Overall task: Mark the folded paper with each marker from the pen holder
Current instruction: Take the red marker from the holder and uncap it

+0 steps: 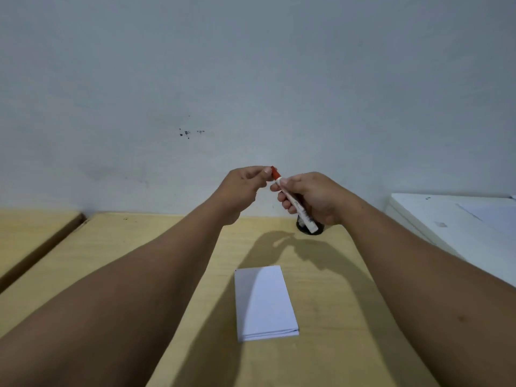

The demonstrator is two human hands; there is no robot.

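Observation:
My right hand (315, 199) grips a white marker (300, 210) by its barrel, held up above the table with its red cap end pointing up and left. The fingertips of my left hand (243, 185) pinch the red cap (274, 173) at the marker's top. A folded white paper (265, 301) lies flat on the wooden table (335, 303), nearer to me than both hands. The dark pen holder (303, 229) stands by the wall, mostly hidden behind my right hand and the marker.
A pale wall rises right behind the table. A second wooden surface (30, 233) lies to the left across a dark gap. A white cabinet or box top (452, 219) sits at the right edge.

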